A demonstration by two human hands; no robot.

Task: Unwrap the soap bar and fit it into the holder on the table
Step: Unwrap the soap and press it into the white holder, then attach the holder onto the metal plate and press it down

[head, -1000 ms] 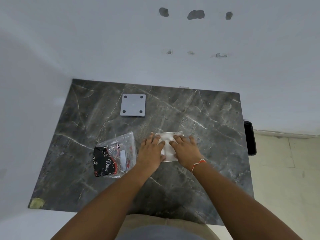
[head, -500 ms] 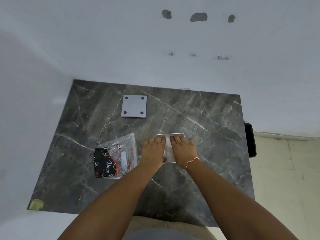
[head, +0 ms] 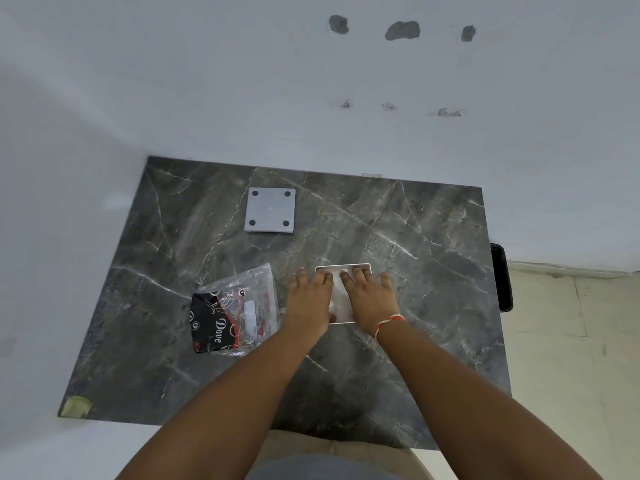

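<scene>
Both hands lay flat, palms down, side by side over a white rectangular soap holder (head: 360, 268) right of frame centre on the dark marble table (head: 415, 254). Left hand (head: 310, 297) covered the holder's left edge, right hand (head: 372, 296) its right half; fingers spread and extended, not curled around anything. Pale soap bar (head: 340, 299) showed in the gap between the hands, inside the holder. Red-and-white thread band (head: 389, 322) on the right wrist. Emptied clear wrapper with black Dove label (head: 235, 311) lay left of the left hand, just beside it. Grey square plate with four holes (head: 270, 210) sat upper centre, well apart.
</scene>
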